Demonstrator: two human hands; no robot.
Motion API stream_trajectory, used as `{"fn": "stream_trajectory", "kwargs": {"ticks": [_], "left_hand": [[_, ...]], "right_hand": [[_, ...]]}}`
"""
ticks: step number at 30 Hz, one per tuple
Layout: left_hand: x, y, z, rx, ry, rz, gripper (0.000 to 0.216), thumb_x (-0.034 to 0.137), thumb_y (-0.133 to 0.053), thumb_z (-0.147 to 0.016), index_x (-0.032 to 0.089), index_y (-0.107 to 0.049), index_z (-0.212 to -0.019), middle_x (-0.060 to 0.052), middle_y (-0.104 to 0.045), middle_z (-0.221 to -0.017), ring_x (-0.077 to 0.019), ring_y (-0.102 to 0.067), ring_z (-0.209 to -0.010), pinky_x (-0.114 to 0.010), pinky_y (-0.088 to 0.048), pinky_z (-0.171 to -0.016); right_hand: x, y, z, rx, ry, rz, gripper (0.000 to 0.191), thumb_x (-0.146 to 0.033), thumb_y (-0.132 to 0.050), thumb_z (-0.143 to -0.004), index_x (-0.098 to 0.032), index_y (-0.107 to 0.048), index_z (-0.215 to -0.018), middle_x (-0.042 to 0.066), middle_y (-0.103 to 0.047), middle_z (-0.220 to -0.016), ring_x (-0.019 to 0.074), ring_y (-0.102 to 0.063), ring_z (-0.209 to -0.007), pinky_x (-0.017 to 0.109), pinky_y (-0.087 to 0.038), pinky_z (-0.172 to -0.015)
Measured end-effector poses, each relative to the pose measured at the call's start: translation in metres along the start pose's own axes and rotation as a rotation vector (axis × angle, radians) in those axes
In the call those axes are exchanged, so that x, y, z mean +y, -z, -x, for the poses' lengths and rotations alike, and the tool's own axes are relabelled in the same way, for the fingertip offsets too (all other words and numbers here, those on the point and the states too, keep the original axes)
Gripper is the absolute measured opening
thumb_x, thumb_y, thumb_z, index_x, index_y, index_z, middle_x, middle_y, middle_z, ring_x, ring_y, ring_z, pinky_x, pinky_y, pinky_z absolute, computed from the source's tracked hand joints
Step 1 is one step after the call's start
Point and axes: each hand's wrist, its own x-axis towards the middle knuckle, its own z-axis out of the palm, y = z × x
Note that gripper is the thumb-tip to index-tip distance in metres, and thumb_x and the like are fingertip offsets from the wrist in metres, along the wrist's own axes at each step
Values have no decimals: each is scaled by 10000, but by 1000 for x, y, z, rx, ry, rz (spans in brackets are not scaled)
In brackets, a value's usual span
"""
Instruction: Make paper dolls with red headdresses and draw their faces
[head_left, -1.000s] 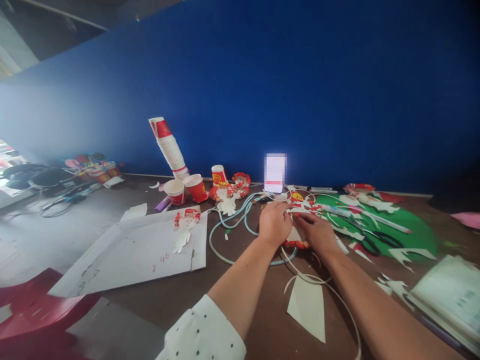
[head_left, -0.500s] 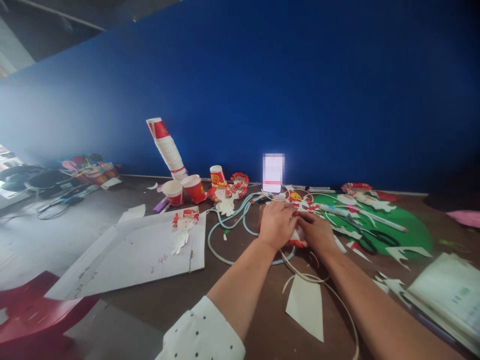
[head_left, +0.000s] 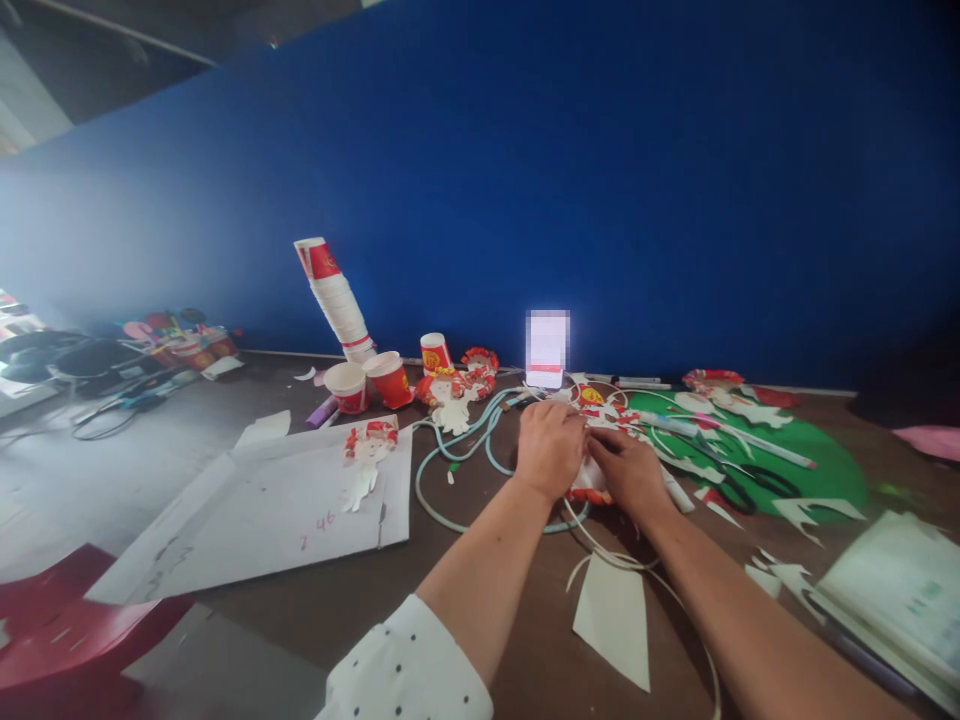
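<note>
Behind the brown table [head_left: 547,640] is a blue wall [head_left: 480,180]. Just below the frame's middle, the right hand [head_left: 632,472] pinches red-fringed white paper [head_left: 589,486] with its fingers; the left hand [head_left: 551,450] bends over it, grip hidden.

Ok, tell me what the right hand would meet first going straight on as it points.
Most likely the left hand: the right hand points forward and to the left, towards it, and looks very near, though the depth between them is unclear.
</note>
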Motion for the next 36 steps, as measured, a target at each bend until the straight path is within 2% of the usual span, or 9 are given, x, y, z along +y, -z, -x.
{"fn": "stream_trajectory", "kwargs": {"ticks": [12,21,30,36], "left_hand": [[2,-1,-1,-64,26,44,144,279,-561,-902,187,-671,-911,-61,-681,-992,-217,-570,-1016,-375,-420,-948],[1,-2,-1,-77,30,15,186,293,-526,-923,185,-671,-963,-63,-680,-1011,-221,-577,-998,-381,-424,-918],[3,1,-4,-92,-10,-58,199,267,-496,-931,165,-665,-904,-73,-674,-917,-232,-583,-948,-401,-409,-918],[2,1,-3,-99,14,-67,202,277,-495,-931,172,-658,-873,-68,-679,-911,-233,-586,-915,-407,-414,-892]], "right_hand": [[-2,2,1,-30,6,-39,297,-367,-535,-734,-222,-768,-848,47,-751,-826,232,-671,-793,350,-507,-775],[0,1,1,-47,6,-37,338,-396,-538,-743,-207,-766,-906,62,-752,-882,241,-675,-849,349,-497,-810],[5,-2,0,-68,20,-51,386,-431,-536,-734,-176,-754,-925,70,-752,-892,238,-669,-852,354,-487,-815],[4,-3,0,-64,35,-57,355,-415,-532,-732,-191,-750,-900,59,-752,-881,231,-662,-829,355,-483,-805]]}}
